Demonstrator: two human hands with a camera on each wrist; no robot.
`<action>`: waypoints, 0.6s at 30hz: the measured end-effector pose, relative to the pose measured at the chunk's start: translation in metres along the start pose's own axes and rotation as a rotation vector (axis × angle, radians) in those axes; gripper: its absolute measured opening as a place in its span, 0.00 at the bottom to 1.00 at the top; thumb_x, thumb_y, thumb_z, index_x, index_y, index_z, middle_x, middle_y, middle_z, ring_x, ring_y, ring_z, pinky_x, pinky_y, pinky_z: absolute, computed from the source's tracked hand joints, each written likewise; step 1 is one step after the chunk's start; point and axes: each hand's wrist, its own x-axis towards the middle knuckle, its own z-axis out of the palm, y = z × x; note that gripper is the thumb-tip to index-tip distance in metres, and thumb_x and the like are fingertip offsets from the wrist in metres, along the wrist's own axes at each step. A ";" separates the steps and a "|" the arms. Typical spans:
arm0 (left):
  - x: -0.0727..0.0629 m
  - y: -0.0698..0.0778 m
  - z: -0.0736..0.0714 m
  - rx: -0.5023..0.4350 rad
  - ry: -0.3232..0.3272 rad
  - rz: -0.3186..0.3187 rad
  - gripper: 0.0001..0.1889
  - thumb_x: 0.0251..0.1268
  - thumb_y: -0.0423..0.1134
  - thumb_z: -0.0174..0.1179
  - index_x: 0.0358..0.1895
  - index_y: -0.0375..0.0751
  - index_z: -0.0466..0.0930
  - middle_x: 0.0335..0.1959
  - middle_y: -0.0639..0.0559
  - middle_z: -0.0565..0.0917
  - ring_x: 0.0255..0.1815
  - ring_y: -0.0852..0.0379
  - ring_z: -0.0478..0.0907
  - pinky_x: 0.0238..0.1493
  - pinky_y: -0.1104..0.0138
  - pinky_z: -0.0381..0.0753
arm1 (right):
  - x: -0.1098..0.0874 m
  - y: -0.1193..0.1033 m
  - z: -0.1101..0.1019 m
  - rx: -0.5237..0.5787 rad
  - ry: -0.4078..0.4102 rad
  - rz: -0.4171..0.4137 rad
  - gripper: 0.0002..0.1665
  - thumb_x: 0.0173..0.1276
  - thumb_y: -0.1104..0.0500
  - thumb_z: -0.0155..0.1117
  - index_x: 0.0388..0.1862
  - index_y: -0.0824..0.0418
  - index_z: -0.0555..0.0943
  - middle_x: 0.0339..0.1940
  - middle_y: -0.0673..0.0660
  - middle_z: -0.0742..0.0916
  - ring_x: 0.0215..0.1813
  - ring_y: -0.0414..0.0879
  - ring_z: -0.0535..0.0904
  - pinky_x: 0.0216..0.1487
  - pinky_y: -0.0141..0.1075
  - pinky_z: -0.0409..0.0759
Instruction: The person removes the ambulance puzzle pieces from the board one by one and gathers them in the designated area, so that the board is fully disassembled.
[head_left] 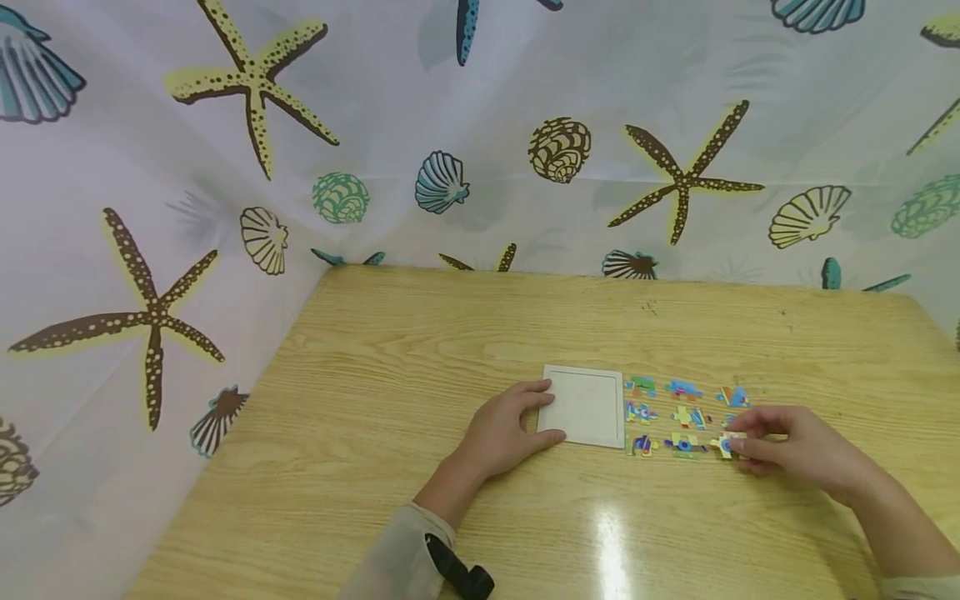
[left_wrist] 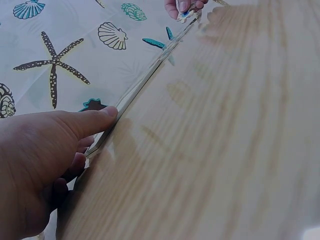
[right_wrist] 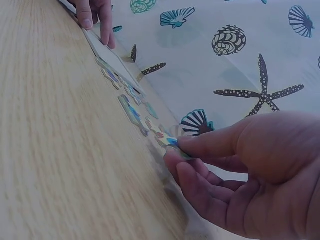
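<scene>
A square white puzzle tray (head_left: pixel 581 407) with a thin inset border lies flat on the table, its surface bare. My left hand (head_left: pixel 498 429) holds the tray's left side, fingertips at the left rim and thumb near the front corner. In the left wrist view the thumb (left_wrist: pixel 102 116) presses along the tray's edge. To the right, my right hand (head_left: pixel 802 446) pinches a yellow-and-blue jigsaw piece (head_left: pixel 722 444) between thumb and fingers. The right wrist view shows this piece (right_wrist: pixel 172 142) close over the table, partly covered by the fingertips.
Several colourful jigsaw pieces (head_left: pixel 682 417) lie in rough rows between the tray and my right hand. The wooden table (head_left: pixel 420 333) meets a white cloth (head_left: pixel 495 225) printed with starfish and shells along its back and left. A black strap (head_left: pixel 459 571) circles my left cuff.
</scene>
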 end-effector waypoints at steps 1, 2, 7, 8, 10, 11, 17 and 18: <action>0.000 0.000 0.000 -0.002 0.001 0.000 0.31 0.60 0.53 0.71 0.64 0.44 0.79 0.72 0.55 0.73 0.74 0.48 0.68 0.71 0.51 0.69 | -0.001 0.001 0.000 -0.009 0.002 0.002 0.25 0.72 0.55 0.64 0.58 0.73 0.76 0.37 0.58 0.77 0.38 0.45 0.85 0.42 0.36 0.86; 0.000 0.000 -0.001 -0.004 0.001 -0.001 0.30 0.60 0.53 0.71 0.64 0.44 0.79 0.72 0.55 0.73 0.74 0.48 0.68 0.71 0.51 0.69 | -0.002 0.001 0.000 -0.012 0.005 -0.001 0.25 0.72 0.56 0.64 0.58 0.74 0.76 0.37 0.58 0.77 0.37 0.45 0.85 0.41 0.35 0.86; 0.000 -0.001 -0.002 -0.015 0.003 -0.003 0.30 0.60 0.53 0.71 0.64 0.44 0.80 0.72 0.55 0.73 0.74 0.48 0.68 0.71 0.51 0.69 | -0.003 0.000 0.006 -0.070 0.050 0.000 0.20 0.71 0.58 0.66 0.52 0.73 0.77 0.35 0.58 0.79 0.34 0.44 0.83 0.37 0.34 0.85; -0.001 -0.001 -0.002 -0.015 0.004 -0.004 0.30 0.60 0.53 0.71 0.64 0.44 0.80 0.72 0.55 0.73 0.74 0.49 0.68 0.71 0.51 0.69 | -0.003 -0.001 0.008 -0.111 0.076 0.009 0.20 0.70 0.57 0.67 0.51 0.72 0.78 0.34 0.57 0.80 0.34 0.43 0.83 0.36 0.34 0.85; -0.002 -0.002 -0.002 -0.013 0.010 -0.003 0.30 0.59 0.53 0.71 0.63 0.44 0.80 0.72 0.55 0.73 0.74 0.48 0.68 0.71 0.51 0.69 | -0.003 -0.005 0.011 -0.218 0.130 0.026 0.19 0.69 0.55 0.68 0.49 0.69 0.80 0.33 0.56 0.82 0.32 0.43 0.82 0.33 0.33 0.82; -0.002 -0.003 -0.002 -0.012 0.014 -0.002 0.30 0.59 0.52 0.71 0.63 0.43 0.80 0.72 0.55 0.73 0.74 0.48 0.69 0.71 0.52 0.69 | -0.002 -0.007 0.014 -0.265 0.152 0.035 0.19 0.68 0.54 0.68 0.48 0.68 0.80 0.32 0.55 0.83 0.31 0.44 0.81 0.31 0.33 0.80; -0.005 -0.003 -0.004 0.003 0.031 -0.006 0.29 0.59 0.51 0.72 0.63 0.43 0.80 0.71 0.55 0.74 0.74 0.49 0.69 0.71 0.52 0.70 | -0.003 -0.016 0.026 -0.405 0.206 0.030 0.14 0.67 0.57 0.66 0.45 0.66 0.81 0.27 0.51 0.85 0.28 0.44 0.78 0.28 0.33 0.72; -0.005 -0.002 -0.004 0.012 0.029 -0.010 0.29 0.59 0.51 0.71 0.63 0.44 0.80 0.71 0.55 0.74 0.74 0.49 0.69 0.71 0.52 0.70 | -0.003 -0.017 0.027 -0.412 0.209 0.024 0.13 0.67 0.57 0.66 0.45 0.66 0.81 0.26 0.51 0.84 0.27 0.44 0.78 0.27 0.32 0.72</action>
